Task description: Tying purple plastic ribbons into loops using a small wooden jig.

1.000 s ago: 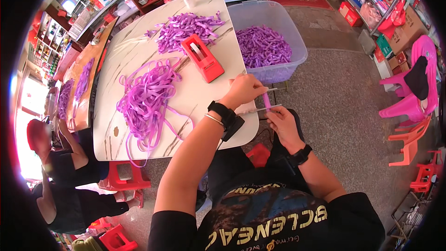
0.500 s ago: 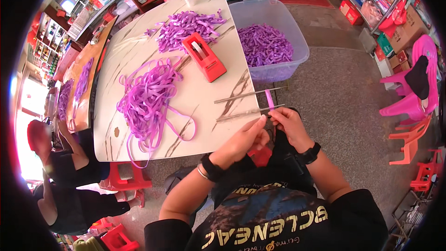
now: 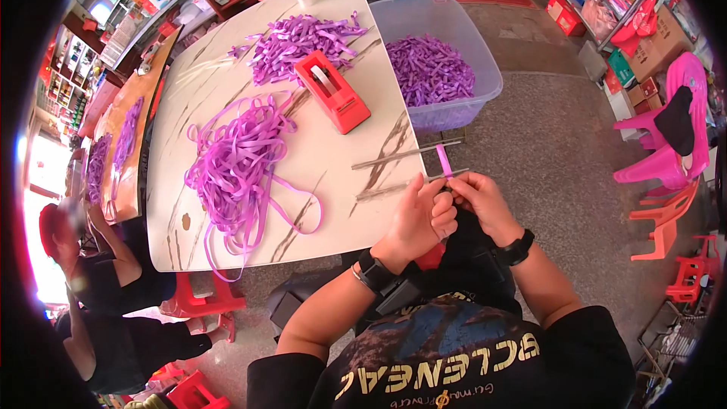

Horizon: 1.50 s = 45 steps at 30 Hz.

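Observation:
Two thin metal rods (image 3: 401,156) jut past the right edge of the marbled table, and a short purple ribbon (image 3: 444,160) is looped across them. My right hand (image 3: 487,203) pinches the lower end of this ribbon by the nearer rod. Close beside it, my left hand (image 3: 422,221) is raised with its fingers curled; whatever they hold, if anything, is hidden. A tangle of long purple ribbon (image 3: 236,163) lies on the table to the left. Farther back rests a red tape dispenser (image 3: 333,93), next to a heap of short purple ribbon pieces (image 3: 303,42).
A clear plastic tub (image 3: 491,79) full of short purple pieces stands beyond the table's right edge. Pink chairs (image 3: 666,144) and an orange chair (image 3: 666,220) line the right side. Two people (image 3: 98,257) sit at left by a wooden table (image 3: 144,136) with more ribbon.
My left hand has moved right and turned, its fingers now curled near my right fingertips. The right hand still pinches the ribbon at the rods. The view has shifted slightly.

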Available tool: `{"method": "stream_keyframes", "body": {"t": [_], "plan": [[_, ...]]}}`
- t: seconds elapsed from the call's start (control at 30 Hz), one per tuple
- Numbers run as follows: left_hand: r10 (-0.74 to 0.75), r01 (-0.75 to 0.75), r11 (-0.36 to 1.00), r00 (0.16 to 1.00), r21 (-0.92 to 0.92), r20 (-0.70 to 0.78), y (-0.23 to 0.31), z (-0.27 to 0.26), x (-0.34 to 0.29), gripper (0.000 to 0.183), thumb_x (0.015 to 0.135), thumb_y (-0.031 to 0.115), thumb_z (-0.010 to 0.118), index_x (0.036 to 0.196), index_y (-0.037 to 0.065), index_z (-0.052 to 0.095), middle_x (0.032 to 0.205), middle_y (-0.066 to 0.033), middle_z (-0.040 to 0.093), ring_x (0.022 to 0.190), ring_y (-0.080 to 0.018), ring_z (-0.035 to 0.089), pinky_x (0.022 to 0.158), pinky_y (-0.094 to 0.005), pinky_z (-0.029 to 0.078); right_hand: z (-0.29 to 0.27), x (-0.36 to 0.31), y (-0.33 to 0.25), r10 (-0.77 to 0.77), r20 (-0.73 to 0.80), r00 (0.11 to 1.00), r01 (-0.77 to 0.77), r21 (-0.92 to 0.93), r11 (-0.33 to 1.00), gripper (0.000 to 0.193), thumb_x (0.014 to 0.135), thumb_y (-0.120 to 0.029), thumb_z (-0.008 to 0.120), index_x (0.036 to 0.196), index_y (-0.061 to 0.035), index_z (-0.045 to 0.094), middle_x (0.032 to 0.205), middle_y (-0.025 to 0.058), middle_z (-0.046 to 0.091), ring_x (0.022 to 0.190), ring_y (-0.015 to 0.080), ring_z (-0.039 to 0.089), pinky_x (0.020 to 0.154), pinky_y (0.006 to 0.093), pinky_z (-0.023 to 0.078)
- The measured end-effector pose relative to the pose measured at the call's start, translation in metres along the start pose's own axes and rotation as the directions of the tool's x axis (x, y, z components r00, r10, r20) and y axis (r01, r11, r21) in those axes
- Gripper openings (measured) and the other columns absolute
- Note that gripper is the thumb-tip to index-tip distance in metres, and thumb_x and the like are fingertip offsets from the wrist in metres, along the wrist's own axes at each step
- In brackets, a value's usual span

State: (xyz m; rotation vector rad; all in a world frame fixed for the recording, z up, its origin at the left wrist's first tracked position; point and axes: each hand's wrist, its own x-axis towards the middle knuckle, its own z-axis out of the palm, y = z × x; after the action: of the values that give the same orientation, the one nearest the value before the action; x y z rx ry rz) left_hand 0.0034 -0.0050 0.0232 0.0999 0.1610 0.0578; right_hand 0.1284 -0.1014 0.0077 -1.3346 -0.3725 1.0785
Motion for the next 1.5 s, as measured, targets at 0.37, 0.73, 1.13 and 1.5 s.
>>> {"method": "stream_keyframes", "body": {"t": [0.37,0.73,1.13,1.5], "plan": [[0.006,-0.004,1.000,0.994,-0.017,0.106,0.003,-0.011,-0.005,0.053,0.087,0.056,0.030,0.100,0.008,0.047,0.060,-0.0002,0.030,0.055,-0.0133,0.031,0.054,-0.0252,0.029,0.071,0.101,-0.112,-0.367,0.502,0.783,0.590,-0.414,0.693,0.023,0.084,-0.020,0.056,0.091,0.0017,0.060,0.078,0.0019,0.061,0.070,0.0072,0.052,0.063,0.0226,0.043],[0.019,-0.016,1.000,0.991,-0.022,0.129,0.001,-0.011,-0.002,0.067,0.078,0.070,0.024,0.096,0.009,0.045,0.059,-0.0002,0.030,0.055,-0.0135,0.032,0.055,-0.0254,0.029,0.142,0.185,-0.100,0.022,0.515,0.857,0.329,-0.579,0.746,0.026,0.074,-0.029,0.068,0.084,-0.0052,0.066,0.074,0.0033,0.064,0.069,0.0087,0.057,0.057,0.0233,0.039],[0.016,-0.013,1.000,0.994,-0.027,0.106,0.003,-0.012,-0.004,0.067,0.078,0.070,0.024,0.096,0.009,0.044,0.059,-0.0001,0.028,0.054,-0.0136,0.031,0.054,-0.0253,0.028,0.118,0.124,-0.105,0.276,0.449,0.850,-0.006,-0.515,0.857,0.020,0.076,-0.024,0.066,0.086,-0.0072,0.062,0.077,-0.0008,0.060,0.049,0.0007,0.031,0.041,0.0173,0.021],[0.019,-0.019,1.000,0.997,-0.013,0.068,0.000,-0.010,-0.002,0.067,0.078,0.070,0.024,0.096,0.010,0.047,0.059,0.0003,0.029,0.055,-0.0131,0.031,0.054,-0.0252,0.028,0.111,0.139,-0.082,-0.116,0.329,0.937,0.347,-0.839,0.419,0.022,0.065,-0.030,0.071,0.069,-0.0083,0.066,0.060,0.0056,0.061,0.056,0.0167,0.057,0.053,0.0308,0.043]]}}
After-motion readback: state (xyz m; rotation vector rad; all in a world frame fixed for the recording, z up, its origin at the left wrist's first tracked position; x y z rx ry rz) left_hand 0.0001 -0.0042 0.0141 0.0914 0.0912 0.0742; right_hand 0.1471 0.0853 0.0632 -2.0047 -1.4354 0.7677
